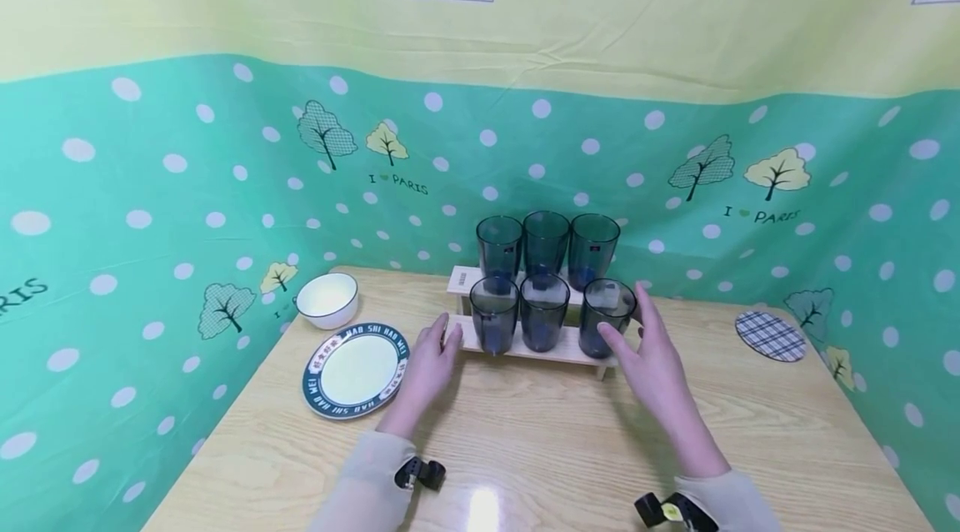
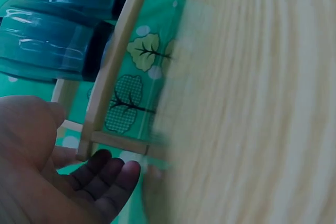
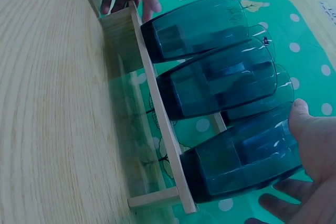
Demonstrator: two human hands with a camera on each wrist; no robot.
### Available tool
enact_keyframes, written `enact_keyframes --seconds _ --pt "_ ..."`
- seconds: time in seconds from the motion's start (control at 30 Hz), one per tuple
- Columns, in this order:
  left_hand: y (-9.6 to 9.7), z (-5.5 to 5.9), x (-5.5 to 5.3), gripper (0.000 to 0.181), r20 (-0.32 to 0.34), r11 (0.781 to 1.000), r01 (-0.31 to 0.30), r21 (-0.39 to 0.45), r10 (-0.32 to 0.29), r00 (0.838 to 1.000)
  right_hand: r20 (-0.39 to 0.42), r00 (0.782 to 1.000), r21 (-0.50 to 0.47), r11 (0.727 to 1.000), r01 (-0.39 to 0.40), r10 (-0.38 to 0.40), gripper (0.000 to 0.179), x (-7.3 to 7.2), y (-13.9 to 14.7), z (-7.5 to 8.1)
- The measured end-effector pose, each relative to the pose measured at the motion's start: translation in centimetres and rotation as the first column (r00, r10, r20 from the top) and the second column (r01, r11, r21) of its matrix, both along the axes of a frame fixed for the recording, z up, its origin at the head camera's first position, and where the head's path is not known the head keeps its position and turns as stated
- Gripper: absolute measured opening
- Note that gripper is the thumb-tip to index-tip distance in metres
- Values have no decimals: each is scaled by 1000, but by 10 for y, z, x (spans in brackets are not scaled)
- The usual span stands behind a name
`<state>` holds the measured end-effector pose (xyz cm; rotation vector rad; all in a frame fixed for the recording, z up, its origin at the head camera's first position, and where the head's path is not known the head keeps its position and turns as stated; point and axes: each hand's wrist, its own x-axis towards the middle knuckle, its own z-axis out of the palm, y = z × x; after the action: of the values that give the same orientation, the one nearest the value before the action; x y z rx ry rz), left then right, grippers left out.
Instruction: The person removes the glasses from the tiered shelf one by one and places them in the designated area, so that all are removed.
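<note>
A two-tier wooden rack (image 1: 566, 347) holds dark tinted glasses, three on each tier, all upright. My right hand (image 1: 660, 369) holds the front right glass (image 1: 604, 322) near its rim, thumb on the near side and fingers around the far side. That glass (image 3: 241, 156) stands on the lower tier, slightly apart from the middle glass (image 1: 543, 315). At the rack's left end, my left hand (image 1: 427, 361) grips the lower tier beside the front left glass (image 1: 494, 319). In the left wrist view its fingers (image 2: 118, 187) curl loosely around the shelf end.
A blue-rimmed plate (image 1: 356, 369) lies left of the left forearm, with a white bowl (image 1: 327, 300) behind it. A checked round mat (image 1: 770, 336) lies at the right of the wooden table (image 1: 525, 440). Patterned green and yellow cloth (image 1: 487, 157) hangs behind the rack and along both sides.
</note>
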<state>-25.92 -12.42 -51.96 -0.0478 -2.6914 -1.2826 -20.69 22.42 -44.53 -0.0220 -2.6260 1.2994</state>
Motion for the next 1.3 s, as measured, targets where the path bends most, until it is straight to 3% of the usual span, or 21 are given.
enact_keyframes --seconds 0.53,0.8,1.03,1.3 --pt "-1 -16 -2 58 -13 992 -4 126 6 1000 13 999 -227 973 -31 35 104 -7 -5 -2" --pt "-2 -22 -3 59 -7 974 5 225 -4 1000 -12 999 -250 967 -38 36 108 -11 -4 -4" --pt "-3 -26 -5 59 -13 971 11 240 -8 1000 -24 1000 -263 965 -24 19 109 -15 -3 -6" --pt "-3 -25 -4 59 -10 968 10 249 -8 1000 22 999 -252 967 32 -27 109 -15 -5 -4"
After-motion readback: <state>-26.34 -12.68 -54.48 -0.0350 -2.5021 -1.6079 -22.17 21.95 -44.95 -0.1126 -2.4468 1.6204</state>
